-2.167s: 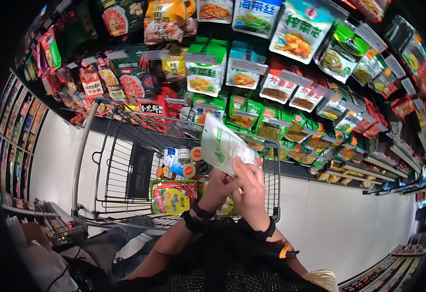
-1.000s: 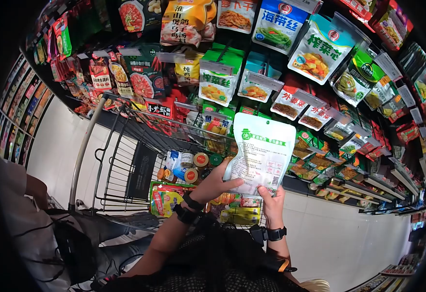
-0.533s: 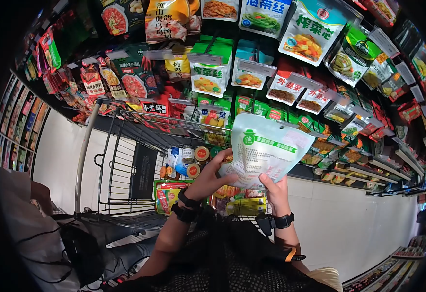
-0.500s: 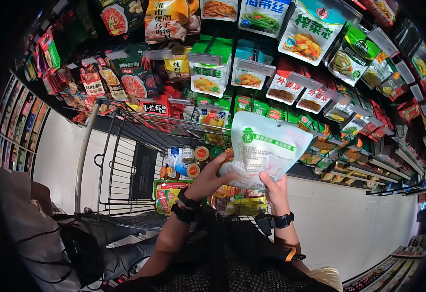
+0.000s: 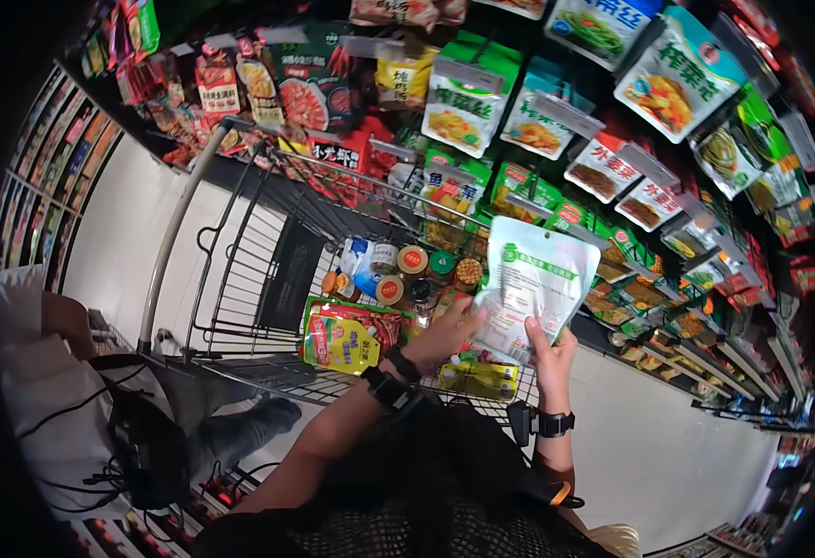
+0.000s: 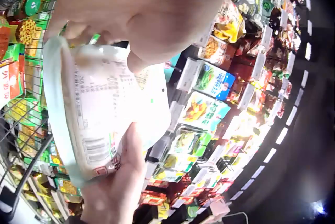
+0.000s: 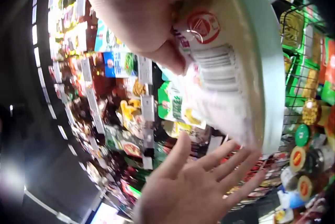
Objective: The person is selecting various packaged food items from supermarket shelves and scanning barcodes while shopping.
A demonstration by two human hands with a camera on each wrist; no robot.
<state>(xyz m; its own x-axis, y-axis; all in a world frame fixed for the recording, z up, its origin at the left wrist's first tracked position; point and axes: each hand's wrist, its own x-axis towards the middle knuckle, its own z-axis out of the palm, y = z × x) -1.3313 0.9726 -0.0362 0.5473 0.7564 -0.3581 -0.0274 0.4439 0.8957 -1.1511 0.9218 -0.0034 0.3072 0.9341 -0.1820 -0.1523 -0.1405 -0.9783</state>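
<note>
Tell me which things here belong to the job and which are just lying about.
Job, it seems:
white pouch, held by the right hand
left hand, open, near it

Just about:
jars and red-and-yellow packet in the shopping cart
hanging packets

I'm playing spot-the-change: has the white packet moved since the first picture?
Yes, the packet is farther right of the jars, in the head view.

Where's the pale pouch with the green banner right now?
In the head view, the pale pouch is right of centre, gripped in the right hand, with the left hand at its left, near the shopping cart's right end.
</note>
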